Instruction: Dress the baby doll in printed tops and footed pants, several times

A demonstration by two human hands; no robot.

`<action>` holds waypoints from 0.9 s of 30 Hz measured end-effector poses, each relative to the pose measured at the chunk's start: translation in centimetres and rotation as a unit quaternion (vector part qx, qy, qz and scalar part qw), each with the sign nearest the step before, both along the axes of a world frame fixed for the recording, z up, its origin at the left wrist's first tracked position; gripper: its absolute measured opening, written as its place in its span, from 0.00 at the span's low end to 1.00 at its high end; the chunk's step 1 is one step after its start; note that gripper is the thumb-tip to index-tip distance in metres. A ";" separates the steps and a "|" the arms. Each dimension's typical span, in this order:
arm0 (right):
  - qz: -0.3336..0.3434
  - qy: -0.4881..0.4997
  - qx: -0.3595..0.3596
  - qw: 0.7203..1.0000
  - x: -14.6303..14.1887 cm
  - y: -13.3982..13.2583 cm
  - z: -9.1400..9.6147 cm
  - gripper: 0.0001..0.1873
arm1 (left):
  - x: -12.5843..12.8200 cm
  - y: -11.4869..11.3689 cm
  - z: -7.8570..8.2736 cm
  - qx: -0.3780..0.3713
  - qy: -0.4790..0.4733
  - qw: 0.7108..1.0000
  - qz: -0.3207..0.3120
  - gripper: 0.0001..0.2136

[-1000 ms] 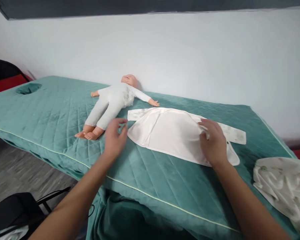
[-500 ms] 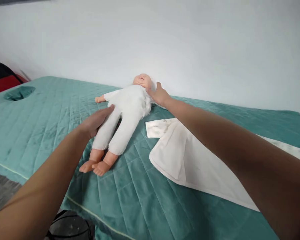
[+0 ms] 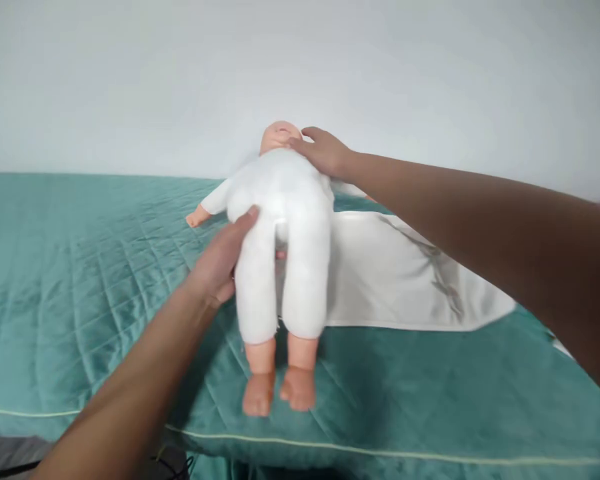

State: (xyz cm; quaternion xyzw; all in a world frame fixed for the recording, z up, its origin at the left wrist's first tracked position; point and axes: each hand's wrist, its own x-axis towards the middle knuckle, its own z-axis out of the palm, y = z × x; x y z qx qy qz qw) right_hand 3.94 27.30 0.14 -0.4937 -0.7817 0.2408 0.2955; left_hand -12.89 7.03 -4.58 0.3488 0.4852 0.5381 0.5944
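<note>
A baby doll (image 3: 285, 193) with a white cloth body and plastic head, hands and feet is held up a little off the bed, face up, feet toward me. My left hand (image 3: 225, 257) grips it at the hip and thigh, thumb on top and the other fingers passing underneath. At the head and neck, my right hand (image 3: 325, 150) supports the doll from the right side; some of its fingers are hidden behind the head. Under and to the right of the doll, a white baby garment (image 3: 380, 273) lies spread out.
A green quilted cover (image 3: 105, 280) lies over the bed, with pale piping along its front edge. Behind the bed rises a plain white wall (image 3: 180, 80). Dark cables (image 3: 177, 467) show below at the lower left.
The doll has been lifted and moved right, over the garment, and its legs now point straight toward me. Both hands moved with it. My view has turned to the right.
</note>
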 end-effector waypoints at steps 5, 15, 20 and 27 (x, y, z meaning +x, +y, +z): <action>-0.071 -0.011 -0.005 0.997 11.7 -4.0 0.8 0.35 | 11.0 -2.9 -1.0 0.029 -0.033 0.999 -0.028 0.23; -0.139 -0.069 -0.050 0.987 19.5 -4.4 -5.1 0.47 | 18.0 -3.6 -4.7 -0.002 -0.041 0.997 -0.070 0.28; -0.119 -0.167 0.001 0.979 19.8 -4.4 -4.3 0.43 | 15.4 -1.6 -4.9 0.017 0.099 0.992 -0.080 0.27; -0.035 -0.232 0.197 0.952 13.2 -9.5 -1.8 0.19 | 12.3 1.9 -6.1 0.234 0.592 0.770 0.030 0.24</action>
